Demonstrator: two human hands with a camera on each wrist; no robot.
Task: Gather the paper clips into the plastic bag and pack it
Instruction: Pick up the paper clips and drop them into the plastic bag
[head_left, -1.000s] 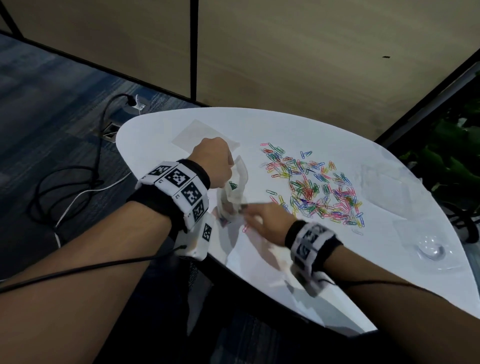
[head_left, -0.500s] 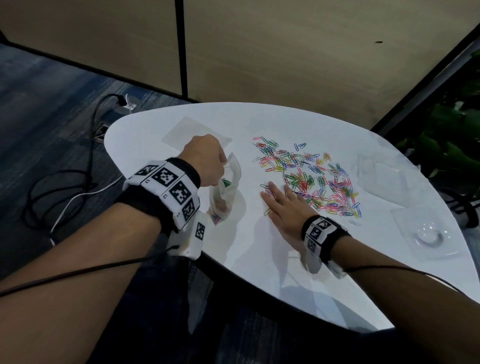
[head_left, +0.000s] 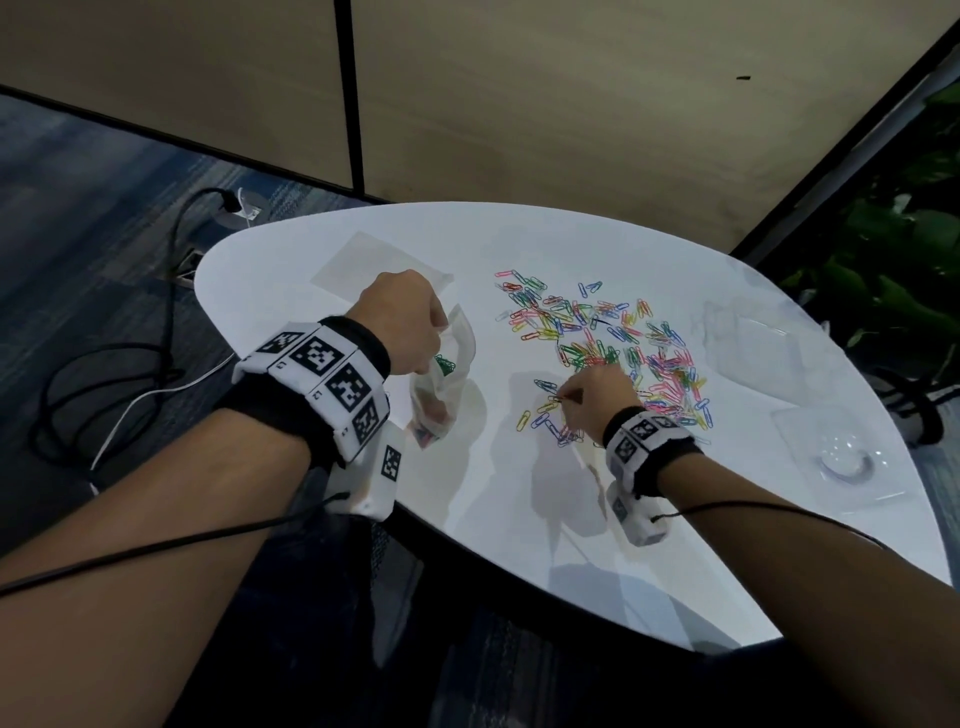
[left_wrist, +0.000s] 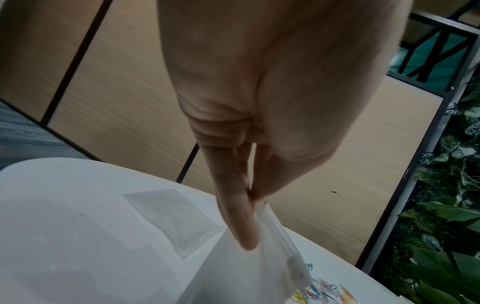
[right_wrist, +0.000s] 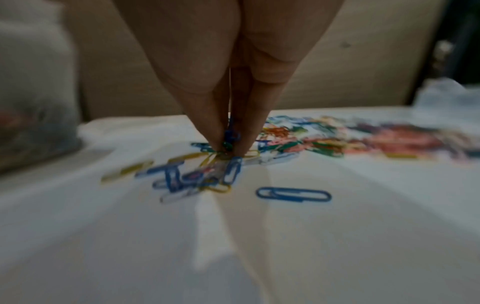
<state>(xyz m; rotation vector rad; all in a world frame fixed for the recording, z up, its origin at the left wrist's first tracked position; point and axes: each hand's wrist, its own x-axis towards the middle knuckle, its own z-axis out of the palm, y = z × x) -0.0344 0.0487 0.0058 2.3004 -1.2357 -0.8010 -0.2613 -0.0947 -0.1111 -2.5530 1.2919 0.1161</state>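
Coloured paper clips (head_left: 608, 343) lie scattered across the middle of the white table (head_left: 493, 519). My left hand (head_left: 410, 327) pinches the top edge of a clear plastic bag (head_left: 441, 384) and holds it upright at the left; a few clips sit inside. In the left wrist view my fingers (left_wrist: 241, 216) pinch the bag's zip rim (left_wrist: 280, 236). My right hand (head_left: 592, 400) is at the near edge of the pile, its fingertips (right_wrist: 218, 142) pinching a small bunch of paper clips (right_wrist: 230, 135) against the table.
A flat empty plastic bag (head_left: 374, 270) lies behind my left hand. Clear packaging (head_left: 748, 343) and a clear tray (head_left: 841, 462) rest on the table's right side. Cables and a floor socket (head_left: 187, 260) are on the carpet at left; plants (head_left: 893, 260) stand at right.
My right hand went from near the bag to lying flat on the clips, and now its fingers have closed into a pinch on a few clips. The left hand keeps holding the bag.
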